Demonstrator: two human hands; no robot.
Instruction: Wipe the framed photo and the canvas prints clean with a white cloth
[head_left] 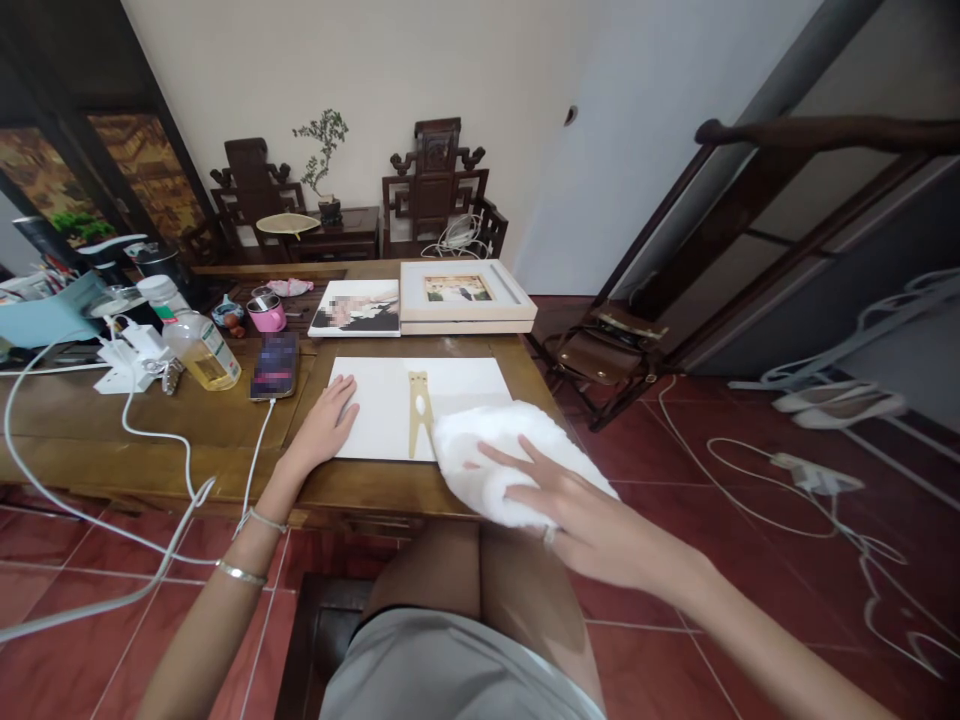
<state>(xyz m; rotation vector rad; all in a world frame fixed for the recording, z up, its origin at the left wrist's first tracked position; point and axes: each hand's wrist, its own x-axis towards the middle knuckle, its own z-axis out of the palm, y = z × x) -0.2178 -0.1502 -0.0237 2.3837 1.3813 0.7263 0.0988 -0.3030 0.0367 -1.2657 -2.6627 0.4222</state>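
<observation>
A flat white panel (375,410) lies near the front edge of the wooden table, with a tan, bear-shaped piece (418,400) in its middle. I cannot tell if this piece is loose or printed. My left hand (327,422) rests flat on the panel's left edge, fingers stretched out and holding nothing. In my right hand (551,490) is a thick, fluffy white cloth (480,440), its folds gripped under my fingers. The cloth covers the panel's lower right corner and hangs past the table edge.
Behind the panel are a photo print (356,308) and a boxed picture frame (466,297). To the left stand a phone (274,366) on its cable, a bottle (201,345), a pink cup (267,312) and a power strip (124,362). A chair holds a brown bag (604,350).
</observation>
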